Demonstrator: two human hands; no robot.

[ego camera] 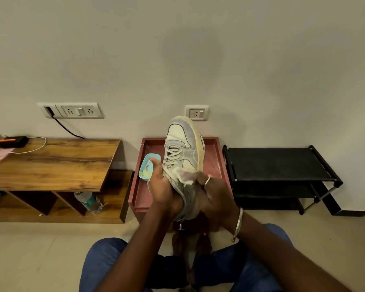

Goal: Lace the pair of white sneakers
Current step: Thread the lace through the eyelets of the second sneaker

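Note:
A white and grey sneaker is held up in the air, toe pointing away and up, its sole edge turned right. White laces cross its eyelets. My left hand grips the sneaker's left side near the collar, thumb up along the laces. My right hand holds the heel side and pinches a crumpled whitish cloth or wipe against the shoe. A ring and a metal bangle are on that hand. The second sneaker is not in view.
Below the shoe stands a reddish tray-topped stool with a small turquoise dish on it. A wooden low table is at the left, with a bottle on its shelf. A black shoe rack is at the right. My knees in blue jeans are below.

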